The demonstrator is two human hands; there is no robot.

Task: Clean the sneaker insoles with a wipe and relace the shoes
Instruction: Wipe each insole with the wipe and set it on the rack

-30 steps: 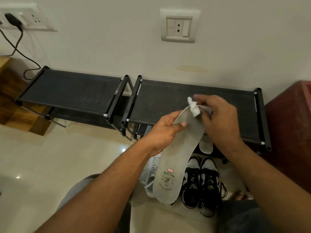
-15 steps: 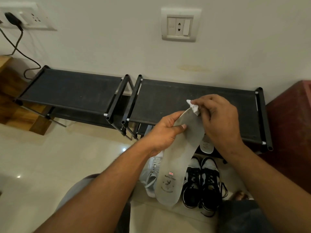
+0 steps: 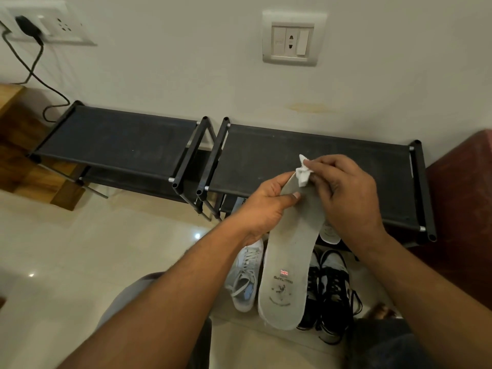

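Wiping step: the left hand (image 3: 262, 206) grips the insole (image 3: 290, 265) (toe end), thumb on top. The right hand (image 3: 343, 198) pinches the wipe (image 3: 303, 173) just beyond that thumb. Next, probably a heelward stroke.

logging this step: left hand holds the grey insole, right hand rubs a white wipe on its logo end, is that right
Not quite. The head view shows the right hand pinching the wipe against the insole at the end opposite the logo, not the logo end. The left hand does hold the insole.
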